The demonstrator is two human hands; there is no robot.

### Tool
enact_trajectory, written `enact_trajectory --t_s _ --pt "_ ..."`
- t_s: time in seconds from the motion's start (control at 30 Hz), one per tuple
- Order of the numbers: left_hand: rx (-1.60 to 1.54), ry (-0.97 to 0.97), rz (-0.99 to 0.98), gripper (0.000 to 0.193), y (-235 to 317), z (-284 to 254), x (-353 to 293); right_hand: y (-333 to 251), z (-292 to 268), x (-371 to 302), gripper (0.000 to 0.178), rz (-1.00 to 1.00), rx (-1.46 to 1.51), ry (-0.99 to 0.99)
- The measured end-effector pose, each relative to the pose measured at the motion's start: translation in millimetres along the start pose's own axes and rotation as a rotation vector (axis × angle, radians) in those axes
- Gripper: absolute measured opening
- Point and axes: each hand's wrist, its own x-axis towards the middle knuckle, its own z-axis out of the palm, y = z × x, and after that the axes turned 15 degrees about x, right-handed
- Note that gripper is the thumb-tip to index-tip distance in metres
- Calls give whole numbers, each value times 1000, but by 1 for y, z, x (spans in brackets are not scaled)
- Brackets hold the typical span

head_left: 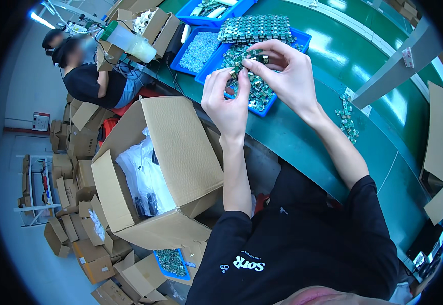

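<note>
Both my hands meet above a blue tray [269,108] heaped with small green circuit boards [260,92]. Between them is a strip of joined green circuit boards [237,66]. My left hand [226,99] pinches its lower left end between thumb and fingers. With thumb and curled fingers, my right hand [287,71] grips the strip's right part. Behind my hands, a stack of green circuit board panels [256,29] lies across the tray's far side.
Left of the tray stands a blue bin [197,50] of small clear pieces. Loose boards [347,119] lie on the green table [303,145] near a metal post [397,66]. A large open carton [180,147] is at my left. Two people [86,76] sit farther left.
</note>
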Motion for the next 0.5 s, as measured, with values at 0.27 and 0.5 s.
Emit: enact_trajectory --t_s 0.27,0.5 --pt "223 135 120 14 1 14 -4 13 1 1 28 -46 -59 30" --pt "-427 -117 -473 13 2 9 0 35 -25 22 22 188 283 -2"
